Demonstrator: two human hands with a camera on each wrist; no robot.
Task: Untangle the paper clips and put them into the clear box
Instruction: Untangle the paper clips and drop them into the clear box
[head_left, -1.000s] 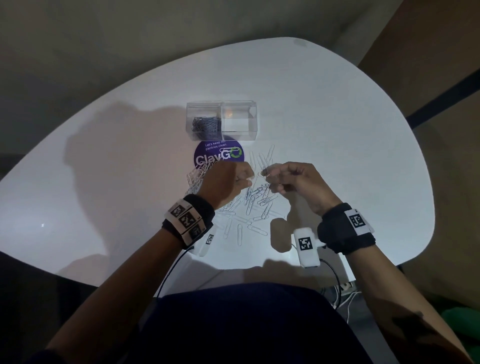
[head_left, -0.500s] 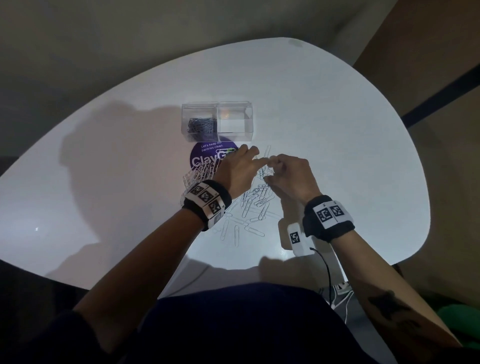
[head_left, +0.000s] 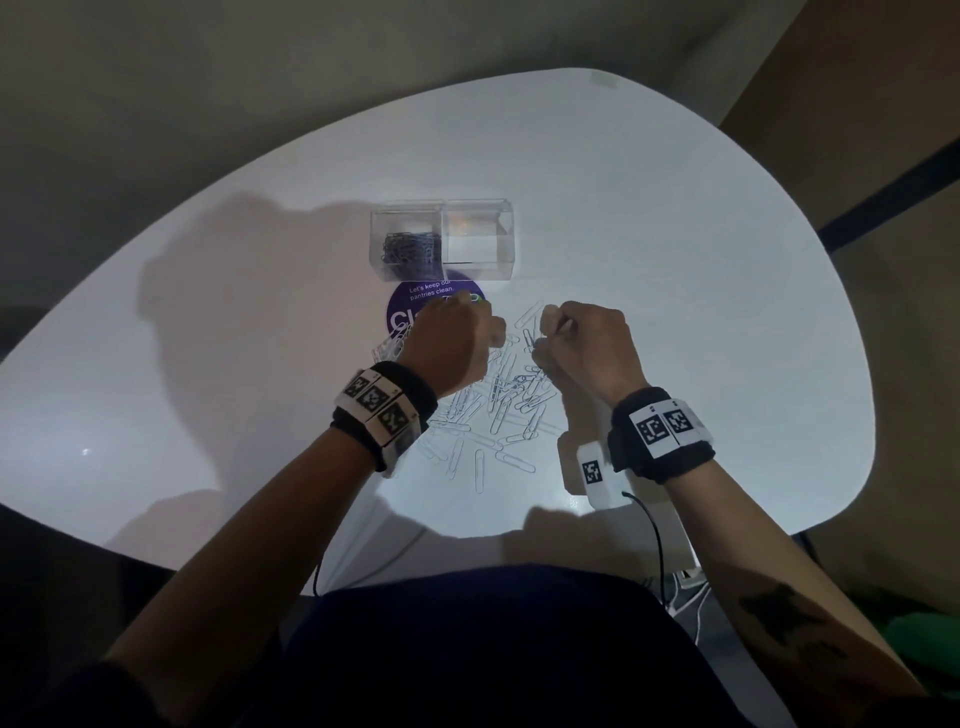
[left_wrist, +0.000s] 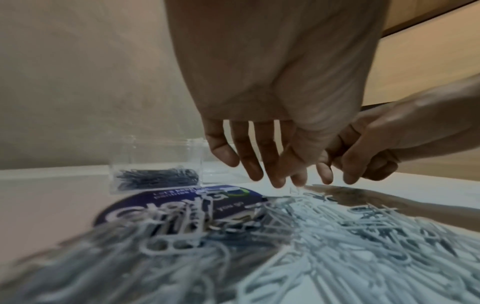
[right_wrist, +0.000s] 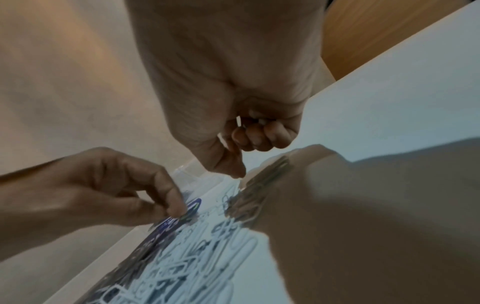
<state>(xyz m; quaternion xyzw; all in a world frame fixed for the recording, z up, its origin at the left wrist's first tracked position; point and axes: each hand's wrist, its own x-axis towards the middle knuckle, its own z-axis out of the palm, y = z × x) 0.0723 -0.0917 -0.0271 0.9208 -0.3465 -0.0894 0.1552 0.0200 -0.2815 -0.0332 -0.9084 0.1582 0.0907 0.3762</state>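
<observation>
A pile of white paper clips (head_left: 498, 415) lies on the white table (head_left: 675, 260) between my wrists, close up in the left wrist view (left_wrist: 285, 236). Behind it stands the clear box (head_left: 478, 208), whose left half holds dark clips (head_left: 410, 252). My left hand (head_left: 493, 332) hangs over the pile's far left edge, its thumb and forefinger tips meeting on a clip (right_wrist: 179, 212). My right hand (head_left: 545, 338) is curled a little to the right, and a clip's wire shows inside its fingers (right_wrist: 241, 131). The two hands are apart.
A round purple sticker (head_left: 415, 306) lies on the table just in front of the box, partly under the clips. A white tagged device (head_left: 597, 473) with a black cable sits by my right wrist near the table's front edge.
One second ago the two hands pinched together at one spot above the pile. They then reached forward towards the sticker. Now they have drawn back slightly and separated.
</observation>
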